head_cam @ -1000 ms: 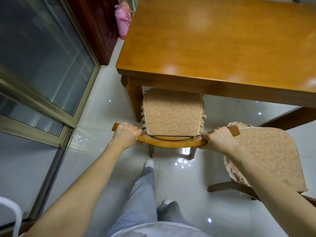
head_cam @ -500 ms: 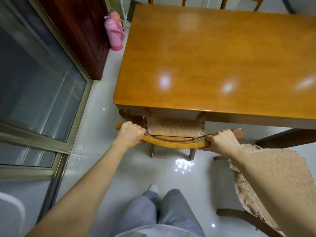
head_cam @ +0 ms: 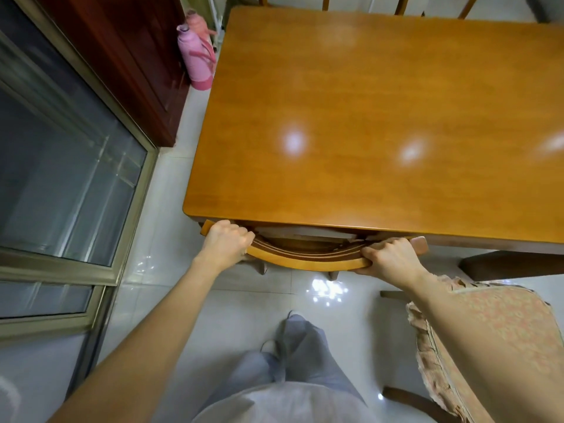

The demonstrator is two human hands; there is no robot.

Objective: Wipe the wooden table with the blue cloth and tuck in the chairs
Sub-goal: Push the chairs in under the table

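I saw the wooden surface (head_cam: 381, 117) fill the upper right. Its near edge lay over the seat of the chair (head_cam: 305, 261), leaving only the curved back rail clear. A second chair (head_cam: 494, 331) stood pulled out at my right, with open tiled floor (head_cam: 171, 300) between it and the glass door (head_cam: 61, 178). My left hand (head_cam: 225, 242) and right hand (head_cam: 387, 254) each had fingers clamped round one end of the rail.

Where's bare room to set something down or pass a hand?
Free: the visible wooden table top, bare. Also the floor strip between glass door and table, up to the pink flasks. Crowded: the near edge, where left hand and right hand grip the chair back, with a cushioned chair beside it.
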